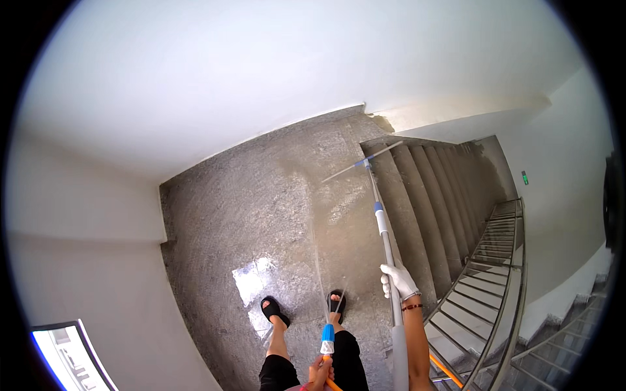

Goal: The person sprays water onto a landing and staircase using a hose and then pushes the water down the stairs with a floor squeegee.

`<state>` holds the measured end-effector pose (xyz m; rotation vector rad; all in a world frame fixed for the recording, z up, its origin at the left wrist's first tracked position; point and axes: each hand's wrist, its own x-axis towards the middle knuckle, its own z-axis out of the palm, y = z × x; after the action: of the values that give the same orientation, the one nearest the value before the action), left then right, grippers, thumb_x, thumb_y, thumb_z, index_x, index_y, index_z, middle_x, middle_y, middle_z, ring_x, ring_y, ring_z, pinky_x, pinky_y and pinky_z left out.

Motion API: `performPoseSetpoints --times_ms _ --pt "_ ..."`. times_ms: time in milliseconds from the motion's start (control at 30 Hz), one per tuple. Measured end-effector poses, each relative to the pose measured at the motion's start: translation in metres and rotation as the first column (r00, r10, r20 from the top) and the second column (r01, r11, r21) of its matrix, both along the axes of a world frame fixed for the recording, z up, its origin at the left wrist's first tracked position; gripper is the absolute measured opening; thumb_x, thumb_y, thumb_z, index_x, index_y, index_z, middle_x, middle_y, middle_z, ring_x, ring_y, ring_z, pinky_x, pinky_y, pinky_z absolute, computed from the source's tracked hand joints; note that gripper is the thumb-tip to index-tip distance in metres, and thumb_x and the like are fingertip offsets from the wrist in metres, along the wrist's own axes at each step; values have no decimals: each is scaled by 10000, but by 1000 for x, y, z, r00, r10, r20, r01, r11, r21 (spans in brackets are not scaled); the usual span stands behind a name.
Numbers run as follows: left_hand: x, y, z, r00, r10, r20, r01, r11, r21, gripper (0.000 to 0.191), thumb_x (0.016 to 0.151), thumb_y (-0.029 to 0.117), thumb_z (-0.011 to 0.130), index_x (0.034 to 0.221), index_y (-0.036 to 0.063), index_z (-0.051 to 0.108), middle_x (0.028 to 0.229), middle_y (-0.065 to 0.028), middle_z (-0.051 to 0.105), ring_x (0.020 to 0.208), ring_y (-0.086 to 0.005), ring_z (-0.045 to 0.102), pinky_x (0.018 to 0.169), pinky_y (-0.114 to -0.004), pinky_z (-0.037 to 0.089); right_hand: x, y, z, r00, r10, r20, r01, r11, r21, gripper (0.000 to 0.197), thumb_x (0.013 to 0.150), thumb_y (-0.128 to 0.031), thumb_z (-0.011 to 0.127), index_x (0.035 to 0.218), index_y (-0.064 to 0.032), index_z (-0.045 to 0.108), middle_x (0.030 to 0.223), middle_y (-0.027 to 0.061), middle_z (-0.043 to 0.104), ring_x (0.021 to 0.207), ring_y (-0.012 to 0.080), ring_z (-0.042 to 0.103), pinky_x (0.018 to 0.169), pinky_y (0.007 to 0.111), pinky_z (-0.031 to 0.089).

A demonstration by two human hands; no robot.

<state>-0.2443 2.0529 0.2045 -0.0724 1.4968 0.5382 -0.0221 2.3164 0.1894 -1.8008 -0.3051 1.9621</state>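
Observation:
My left hand (319,372), bare, grips an orange hose (332,384) just below its blue and white nozzle (327,338). Thin jets of water leave the nozzle over the wet landing floor (254,205). In a white glove, my right hand (400,282) is closed around the grey telescopic pole (390,251) of a wide floor squeegee. The squeegee's head (364,162), with a blue middle, lies across the landing's edge beside the top step.
Concrete stairs (430,190) descend at the right, bordered by a metal railing (494,303). White walls (220,73) enclose the landing. My feet, in black open-toed slippers (276,311), stand on wet floor. A window (73,357) is at lower left.

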Motion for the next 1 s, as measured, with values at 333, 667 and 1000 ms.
performPoseSetpoints --times_ms 333,667,1000 --pt "-4 0 20 988 124 -89 -123 992 15 186 847 191 555 978 62 523 552 -13 465 437 -86 449 411 -226 377 -130 154 -47 926 -6 -377 76 982 172 177 819 -220 566 844 -95 444 566 6 495 405 98 457 346 259 389" --pt "-25 -6 36 948 300 110 -308 948 73 182 848 277 583 848 97 549 471 36 412 379 -43 383 342 -199 297 -174 117 -94 988 137 -67 -135 990 35 284 838 -331 537 690 -98 471 456 28 456 313 158 434 305 313 392" --pt "7 -42 -27 946 213 243 -234 970 59 117 849 188 561 857 72 558 558 -11 476 436 -105 438 379 -256 367 -92 -28 43 921 328 208 -305 943 -137 371 791 -126 539 1123 -125 374 530 24 463 366 136 469 303 290 416"
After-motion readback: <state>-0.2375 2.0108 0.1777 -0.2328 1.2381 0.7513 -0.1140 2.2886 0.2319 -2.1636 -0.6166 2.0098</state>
